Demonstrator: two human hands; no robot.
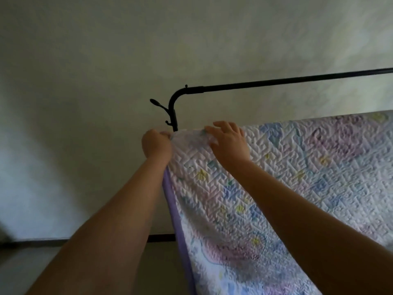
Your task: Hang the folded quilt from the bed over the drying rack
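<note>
My left hand (157, 145) is closed in a fist on the top corner of the quilt (287, 177), pinching the edge just beside the rack's (276, 82) upright post, while my right hand (228, 143) lies open and flat on the fabric right at the fold line, fingers (223, 125) spread over the crest and gripping nothing. The quilt is already draped over a lower bar that it hides; the black top bar runs bare above and behind it, and the near face hangs down toward me past the bottom of the view. I judge the step in hand to be settling this left end: I should keep the corner pinched and draw it out toward the post so the edge lies straight, while the flat palm smooths rightward along the crest to push out bunching, which shows as a small rumple between my hands. Pulling down too hard on my side could drag the whole quilt off, since I cannot see how much hangs behind. The quilt's long axis runs along the bar, from the post at the left rising to the right edge of the view; its purple-bound side edge points down and slightly toward me.
</note>
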